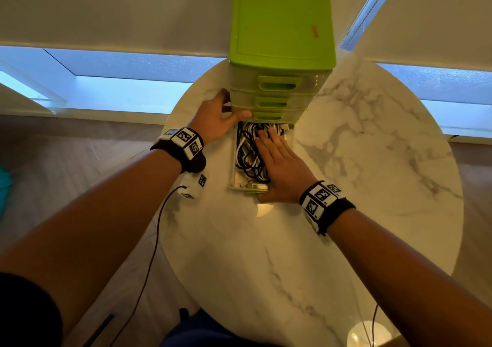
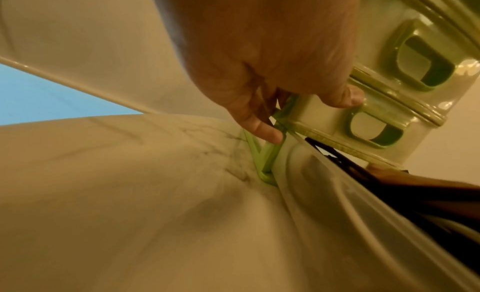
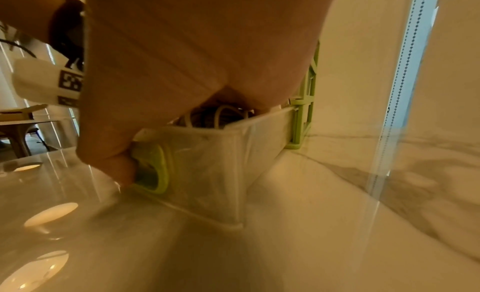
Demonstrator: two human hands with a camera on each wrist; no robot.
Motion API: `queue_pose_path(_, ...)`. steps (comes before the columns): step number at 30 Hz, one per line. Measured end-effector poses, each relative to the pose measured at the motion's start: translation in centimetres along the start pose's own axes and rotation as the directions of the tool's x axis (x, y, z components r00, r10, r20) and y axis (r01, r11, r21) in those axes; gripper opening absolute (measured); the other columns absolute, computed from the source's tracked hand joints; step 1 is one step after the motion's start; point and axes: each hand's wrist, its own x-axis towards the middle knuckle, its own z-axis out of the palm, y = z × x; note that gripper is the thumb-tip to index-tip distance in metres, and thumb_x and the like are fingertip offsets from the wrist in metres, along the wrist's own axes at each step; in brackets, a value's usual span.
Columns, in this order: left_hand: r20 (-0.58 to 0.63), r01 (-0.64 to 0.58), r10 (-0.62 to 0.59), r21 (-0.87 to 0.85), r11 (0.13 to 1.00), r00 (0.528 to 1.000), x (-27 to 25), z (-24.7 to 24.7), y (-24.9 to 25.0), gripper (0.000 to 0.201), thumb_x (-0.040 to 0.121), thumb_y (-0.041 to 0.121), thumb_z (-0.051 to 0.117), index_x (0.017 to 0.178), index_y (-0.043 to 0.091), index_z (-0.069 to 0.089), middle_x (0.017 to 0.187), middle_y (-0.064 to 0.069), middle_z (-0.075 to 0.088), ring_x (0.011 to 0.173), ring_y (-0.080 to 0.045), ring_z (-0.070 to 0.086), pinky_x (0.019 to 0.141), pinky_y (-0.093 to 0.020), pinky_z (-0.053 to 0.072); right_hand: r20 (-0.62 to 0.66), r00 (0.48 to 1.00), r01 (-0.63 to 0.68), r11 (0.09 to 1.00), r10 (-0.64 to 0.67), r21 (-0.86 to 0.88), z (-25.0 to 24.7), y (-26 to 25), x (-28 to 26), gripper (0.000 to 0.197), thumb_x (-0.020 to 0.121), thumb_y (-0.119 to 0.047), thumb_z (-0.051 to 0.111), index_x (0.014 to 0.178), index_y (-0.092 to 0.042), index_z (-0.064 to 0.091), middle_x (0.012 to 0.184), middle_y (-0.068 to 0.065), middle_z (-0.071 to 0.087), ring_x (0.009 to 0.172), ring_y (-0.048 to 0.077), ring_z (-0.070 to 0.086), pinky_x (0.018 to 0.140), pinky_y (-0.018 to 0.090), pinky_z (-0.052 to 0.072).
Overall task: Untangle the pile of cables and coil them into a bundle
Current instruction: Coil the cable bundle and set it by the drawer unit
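A tangle of black and white cables (image 1: 249,151) fills the clear bottom drawer (image 1: 233,160), which is pulled out of a green drawer unit (image 1: 282,27). My left hand (image 1: 215,119) grips the unit's left front corner, with the thumb (image 2: 342,97) on a drawer front and the fingers on the green side frame. My right hand (image 1: 279,168) lies flat on the cables with straight fingers. Its thumb rests against the drawer's green handle (image 3: 155,169). In the right wrist view the cables (image 3: 223,113) peek over the drawer wall (image 3: 221,163).
The unit stands at the far edge of a round marble table (image 1: 359,160). A white tagged block (image 1: 193,184) lies left of the drawer, and a thin dark wire (image 1: 157,229) hangs off the table's left edge. A window with blinds is behind.
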Motion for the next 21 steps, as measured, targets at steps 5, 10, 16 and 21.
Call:
queue_pose_path(5,-0.024,-0.023,0.026,0.104,0.994,0.999,0.4,0.6,-0.2,0.083,0.075,0.033,0.091,0.138,0.004,0.044,0.132,-0.008,0.067,0.114,-0.023,0.068,0.074,-0.012,0.044,0.024,1.0,0.017,0.999,-0.018,0.035,-1.0,0.0,1.1,0.146,0.06,-0.074,0.077,0.158,-0.001,-0.003,0.166,0.02,-0.005,0.153,0.037,-0.012,0.126,0.046,0.0)
queue_pose_path(10,-0.043,-0.028,0.035,0.155,0.988,0.998,1.3,0.5,0.1,0.084,0.071,0.035,0.093,0.136,0.006,0.049,0.128,-0.006,0.07,0.11,-0.022,0.07,0.08,-0.023,0.049,-0.077,0.997,0.021,1.0,-0.021,-0.001,0.0,0.1,0.7,0.138,0.062,-0.072,0.079,0.157,0.002,0.012,0.165,0.021,0.011,0.154,0.037,0.005,0.126,0.045,0.009)
queue_pose_path(16,0.035,-0.033,0.028,0.151,0.988,0.999,1.4,-0.9,0.7,0.077,0.078,0.044,0.086,0.137,0.011,0.05,0.13,-0.004,0.069,0.105,-0.012,0.067,0.077,-0.01,0.046,-0.199,0.961,0.19,0.981,-0.192,-0.027,1.2,1.1,-0.3,0.11,0.08,-0.071,0.065,0.159,-0.009,0.02,0.162,0.019,0.026,0.15,0.04,0.022,0.118,0.054,0.031)
queue_pose_path(21,0.05,-0.036,0.028,0.165,0.986,0.998,1.6,-1.0,0.6,0.069,0.081,0.033,0.086,0.136,0.008,0.052,0.125,-0.006,0.069,0.091,-0.005,0.057,0.063,0.003,0.038,-0.094,0.947,0.292,0.944,-0.308,-0.151,-0.1,4.0,1.0,0.091,0.084,-0.069,0.062,0.157,-0.024,0.029,0.16,0.017,0.031,0.148,0.045,0.025,0.117,0.057,0.032)
